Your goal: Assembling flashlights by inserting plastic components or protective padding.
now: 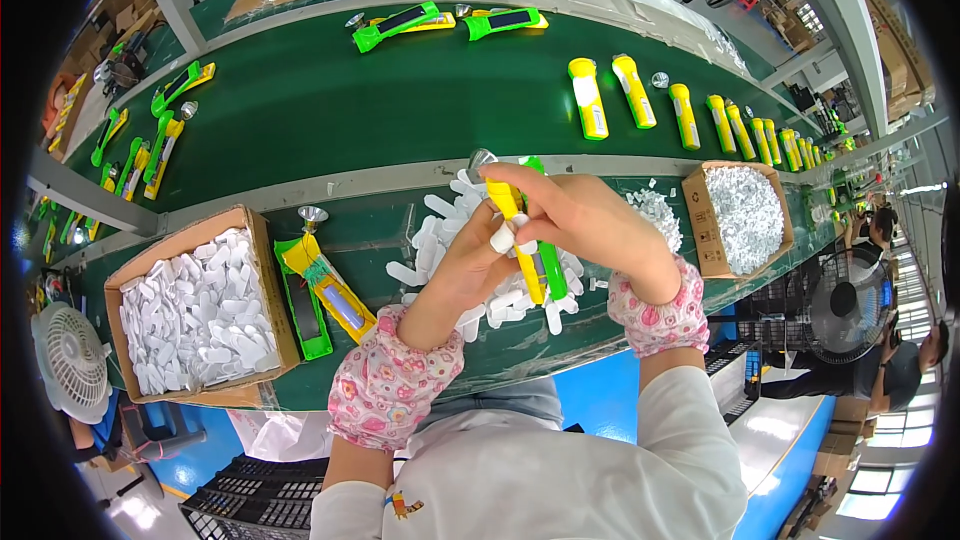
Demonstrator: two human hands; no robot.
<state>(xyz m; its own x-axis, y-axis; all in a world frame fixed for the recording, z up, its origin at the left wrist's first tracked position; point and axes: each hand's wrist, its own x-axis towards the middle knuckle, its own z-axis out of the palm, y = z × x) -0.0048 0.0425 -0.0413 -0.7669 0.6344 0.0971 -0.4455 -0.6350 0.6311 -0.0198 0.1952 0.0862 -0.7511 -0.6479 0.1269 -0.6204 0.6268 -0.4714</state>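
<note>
My left hand is closed around a yellow flashlight half-shell held upright over the bench. A white oval plastic piece sits by its thumb, against the shell. My right hand reaches over from the right, thumb and fingertips pinched at the shell's middle on something small and whitish, mostly covered by the fingers. A green half-shell stands just right of the yellow one, partly behind my right hand. The silver reflector cup shows at the top end. Loose white oval pieces lie heaped beneath both hands.
At left, a cardboard box holds white oval pieces, beside an opened green-and-yellow flashlight. Another box of small whitish parts stands right, near a small pile. Yellow flashlights and opened green ones line the green belt beyond.
</note>
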